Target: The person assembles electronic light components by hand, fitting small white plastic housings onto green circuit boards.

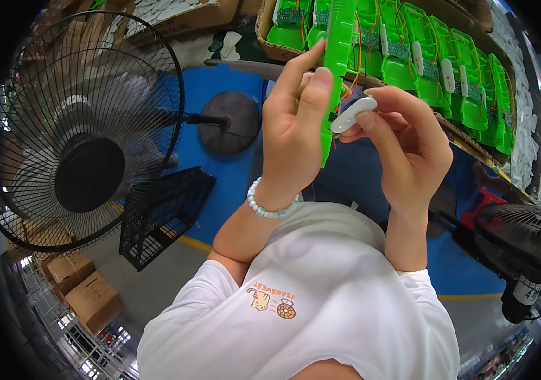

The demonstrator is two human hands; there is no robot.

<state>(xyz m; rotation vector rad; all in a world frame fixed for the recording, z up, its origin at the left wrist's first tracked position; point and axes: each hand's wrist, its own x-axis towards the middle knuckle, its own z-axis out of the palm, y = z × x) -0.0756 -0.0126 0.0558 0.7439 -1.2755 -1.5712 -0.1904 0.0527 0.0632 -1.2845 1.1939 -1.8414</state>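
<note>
My left hand point(297, 120) grips a long bright-green plastic housing point(340, 47), which stands nearly edge-on with its far end toward the top of the view. Between the thumb and fingers of my right hand point(410, 139) is a small white oval plastic piece point(354, 115) with small dark spots on it. That piece is close against the housing's right side; whether they touch I cannot tell. Thin red, orange and yellow wires point(348, 88) run along the housing near my right fingertips. My fingers hide part of the housing's inner side.
Beyond my hands, a cardboard box point(381, 81) holds several green housings point(438, 69) with circuit boards, wires and white pieces. To the left stands a large black fan point(90, 171) beside a black plastic crate point(163, 218). Another fan point(524, 234) is at right; cardboard cartons point(93, 301) sit lower left.
</note>
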